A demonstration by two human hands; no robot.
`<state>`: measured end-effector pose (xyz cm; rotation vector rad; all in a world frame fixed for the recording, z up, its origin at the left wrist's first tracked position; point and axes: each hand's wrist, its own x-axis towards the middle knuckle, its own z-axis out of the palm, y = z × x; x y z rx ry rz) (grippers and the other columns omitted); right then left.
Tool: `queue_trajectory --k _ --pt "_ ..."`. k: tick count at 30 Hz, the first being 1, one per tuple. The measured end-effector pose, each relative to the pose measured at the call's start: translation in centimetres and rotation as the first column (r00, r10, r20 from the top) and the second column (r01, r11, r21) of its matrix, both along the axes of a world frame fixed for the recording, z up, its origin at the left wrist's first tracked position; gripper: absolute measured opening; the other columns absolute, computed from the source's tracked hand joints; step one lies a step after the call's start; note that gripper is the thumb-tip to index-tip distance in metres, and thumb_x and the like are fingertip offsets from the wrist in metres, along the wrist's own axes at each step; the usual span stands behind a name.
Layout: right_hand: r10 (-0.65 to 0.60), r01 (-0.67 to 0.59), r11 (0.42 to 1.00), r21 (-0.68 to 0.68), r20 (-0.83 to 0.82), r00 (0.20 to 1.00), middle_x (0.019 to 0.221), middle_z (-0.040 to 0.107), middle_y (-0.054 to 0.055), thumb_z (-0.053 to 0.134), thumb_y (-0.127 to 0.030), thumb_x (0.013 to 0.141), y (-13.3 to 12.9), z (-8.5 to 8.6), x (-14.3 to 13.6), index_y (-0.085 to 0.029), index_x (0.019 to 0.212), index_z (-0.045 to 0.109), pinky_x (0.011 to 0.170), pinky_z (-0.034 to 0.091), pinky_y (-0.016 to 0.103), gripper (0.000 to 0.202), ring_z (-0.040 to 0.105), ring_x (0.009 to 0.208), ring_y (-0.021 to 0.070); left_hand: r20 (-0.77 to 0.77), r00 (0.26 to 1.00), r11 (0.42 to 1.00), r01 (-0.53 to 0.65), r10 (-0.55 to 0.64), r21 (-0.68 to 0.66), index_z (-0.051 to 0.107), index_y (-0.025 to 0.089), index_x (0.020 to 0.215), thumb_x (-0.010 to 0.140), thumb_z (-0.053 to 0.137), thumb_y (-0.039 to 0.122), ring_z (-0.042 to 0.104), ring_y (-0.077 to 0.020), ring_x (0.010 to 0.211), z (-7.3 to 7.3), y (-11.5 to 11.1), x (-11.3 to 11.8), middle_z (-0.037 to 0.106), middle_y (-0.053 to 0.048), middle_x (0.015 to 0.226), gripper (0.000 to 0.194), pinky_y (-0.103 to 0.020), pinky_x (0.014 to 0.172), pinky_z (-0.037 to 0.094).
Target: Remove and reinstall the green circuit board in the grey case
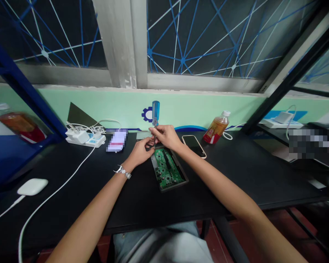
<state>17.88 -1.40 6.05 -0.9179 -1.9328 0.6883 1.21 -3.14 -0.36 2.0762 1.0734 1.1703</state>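
Observation:
A screwdriver [155, 109] with a clear blue handle stands upright, its shaft pointing down at the far left corner of a green circuit board [164, 166]. The board lies in a shallow metal casing [175, 186] on the black desk. My right hand [167, 136] pinches the shaft just below the handle. Lower down, the fingertips of my left hand [140, 150] close around the shaft near its tip, beside the casing's corner. The tip itself is too small to make out.
A phone [194, 146] and a tilted drink bottle [216, 128] are right of the board. Another phone [117, 140] and a power strip [86, 138] sit at the back left. A white cable [57, 190] and a white earbud case [33, 186] lie at left.

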Motion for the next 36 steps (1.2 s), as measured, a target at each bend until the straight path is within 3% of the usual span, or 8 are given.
queue_trajectory --k 6,11,15,19,24,27,30,36 --pt "-0.042 0.042 0.999 0.004 0.022 0.999 0.057 0.067 0.003 0.054 -0.06 0.093 0.0 -0.2 0.0 -0.017 0.069 0.067 0.058 0.05 0.026 0.051 0.064 0.053 0.0134 0.22 0.966 0.99 -0.126 0.138 -0.067 0.067 0.016 0.087 0.079 0.075 0.036 0.069 -0.0189 0.071 -0.7 0.2 1.2 0.072 -0.005 0.08 0.023 -0.031 0.07 0.055" --pt "-0.03 0.031 0.999 -0.018 0.026 0.999 0.058 0.067 0.004 0.058 -0.054 0.093 -0.2 0.1 0.0 -0.017 0.068 0.066 0.061 0.052 0.027 0.046 0.066 0.058 0.0146 0.297 0.95 0.988 -0.059 0.1 -0.142 0.072 0.015 0.086 0.078 0.075 0.034 0.074 -0.0234 0.08 -0.9 0.5 1.0 0.077 -0.009 0.086 0.021 -0.034 0.077 0.058" --pt "0.088 -0.081 0.985 -0.154 0.033 0.996 0.062 0.067 0.002 0.063 -0.044 0.09 -0.2 0.8 0.5 -0.014 0.092 0.069 0.057 0.051 0.026 0.03 0.067 0.059 0.0152 0.269 0.963 0.99 0.016 0.022 -0.14 0.074 0.014 0.093 0.085 0.069 0.032 0.074 -0.0247 0.089 -0.5 0.3 0.6 0.078 -0.01 0.093 0.021 -0.036 0.085 0.057" --pt "0.253 -0.245 0.914 -0.324 -0.02 0.967 0.085 0.072 0.006 0.061 -0.031 0.09 0.0 1.7 1.4 -0.012 0.115 0.062 0.05 0.049 0.023 0.031 0.068 0.062 0.0137 0.181 0.984 0.993 0.022 -0.001 -0.113 0.075 0.014 0.097 0.09 0.062 0.028 0.074 -0.0246 0.092 0.0 0.1 0.3 0.078 -0.008 0.095 0.02 -0.035 0.087 0.056" --pt "0.308 -0.291 0.893 -0.343 -0.003 0.951 0.103 0.073 0.011 0.056 -0.028 0.092 0.1 2.1 2.2 -0.012 0.113 0.063 0.049 0.049 0.021 0.027 0.069 0.064 0.012 0.121 0.992 0.995 0.045 -0.034 -0.088 0.074 0.015 0.098 0.093 0.059 0.03 0.073 -0.0245 0.094 0.0 0.2 0.2 0.078 -0.008 0.099 0.022 -0.036 0.088 0.056" --pt "0.279 -0.265 0.923 -0.279 0.01 0.96 0.085 0.074 0.007 0.058 -0.03 0.092 0.3 1.8 2.2 -0.012 0.102 0.066 0.051 0.049 0.022 0.022 0.069 0.059 0.0127 0.175 0.983 0.995 0.073 -0.06 -0.071 0.071 0.016 0.108 0.091 0.062 0.031 0.072 -0.0235 0.099 0.0 0.1 0.4 0.076 -0.01 0.106 0.024 -0.037 0.093 0.055" --pt "0.246 -0.24 0.948 -0.208 0.005 0.969 0.067 0.068 0.001 0.061 -0.03 0.089 0.5 1.2 1.9 -0.014 0.091 0.066 0.052 0.049 0.023 0.017 0.067 0.055 0.0135 0.199 0.98 0.999 -0.02 0.026 -0.031 0.067 0.017 0.111 0.086 0.07 0.033 0.073 -0.0227 0.096 0.1 -0.1 0.8 0.076 -0.01 0.105 0.03 -0.036 0.092 0.056" --pt "0.122 -0.12 0.984 -0.129 0.003 0.993 0.073 0.07 0.003 0.066 -0.031 0.084 0.6 0.7 1.4 -0.015 0.084 0.065 0.055 0.048 0.025 0.016 0.064 0.055 0.0136 0.229 0.949 0.973 -0.23 0.217 0.028 0.063 0.019 0.09 0.077 0.08 0.035 0.071 -0.0197 0.081 -0.2 -0.1 1.7 0.074 -0.005 0.089 0.027 -0.032 0.079 0.058"
